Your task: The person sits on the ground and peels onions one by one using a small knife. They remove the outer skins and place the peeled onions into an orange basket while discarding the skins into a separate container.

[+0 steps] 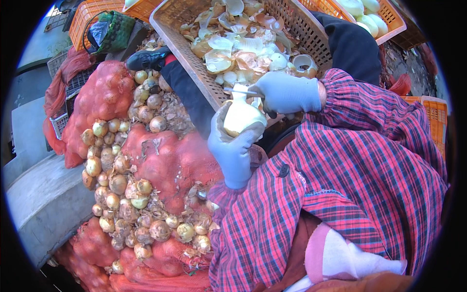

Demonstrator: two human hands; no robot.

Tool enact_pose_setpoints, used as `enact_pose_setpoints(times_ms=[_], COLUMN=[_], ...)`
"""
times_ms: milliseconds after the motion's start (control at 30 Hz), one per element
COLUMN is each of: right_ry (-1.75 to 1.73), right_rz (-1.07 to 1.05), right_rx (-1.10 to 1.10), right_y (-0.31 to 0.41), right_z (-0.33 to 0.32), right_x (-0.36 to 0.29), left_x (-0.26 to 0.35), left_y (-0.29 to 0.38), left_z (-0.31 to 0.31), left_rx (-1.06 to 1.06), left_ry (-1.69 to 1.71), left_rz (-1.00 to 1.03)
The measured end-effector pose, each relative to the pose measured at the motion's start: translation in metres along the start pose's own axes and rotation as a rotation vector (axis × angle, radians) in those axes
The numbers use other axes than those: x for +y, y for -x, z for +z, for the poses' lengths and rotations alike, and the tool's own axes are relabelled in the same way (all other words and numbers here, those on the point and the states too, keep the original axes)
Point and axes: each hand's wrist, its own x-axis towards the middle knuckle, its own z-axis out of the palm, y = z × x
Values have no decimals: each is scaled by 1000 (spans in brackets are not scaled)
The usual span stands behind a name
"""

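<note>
A large white peeled onion [243,117] rests in my gloved left hand [233,146], its neck pointing up and away from me. My right hand [286,93], also in a grey-blue glove, grips a knife whose thin blade [239,91] lies across the onion's neck. The knife's handle is hidden inside the fingers. Just beyond both hands stands an orange plastic crate [202,78] with onion skins [240,47] and cut pieces in it. A hollow onion ring [304,64] lies near its close right corner.
Loose unpeeled onions [118,184] and red mesh sacks [171,157] of onions cover the left side. A concrete ledge [51,197] runs along the far left. Orange crates [392,22] with peeled onions stand at upper right. A green woven basket [116,33] sits upper left.
</note>
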Motion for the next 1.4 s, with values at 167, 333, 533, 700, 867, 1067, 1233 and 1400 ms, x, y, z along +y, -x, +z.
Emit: enact_pose_setpoints(times_ms=[167,333,533,700,867,1067,1233,1400], right_ry=[-518,207,209,56,91,-769,-764,-657], right_rz=[-76,-565,-604,-679,-605,-134,-223,-222], right_rx=[139,508,335,385,637,634,982,963], right_y=[9,-10,13,-8,55,268,330,378], right_z=[-3,19,32,35,62,-3,-41,-43], right_x=[2,8,19,34,74,119,180,210], left_x=[6,4,7,-6,-23,80,83,91], left_y=[-5,-6,9,3,53,117,124,164], left_z=[0,0,17,4,52,295,460,539], left_rx=[96,45,8,-22,-73,-312,-635,-796], left_ry=[296,131,132,182,-196,-123,-171,-192], left_rz=[-294,-212,-233,-326,-127,-193,-144,-123])
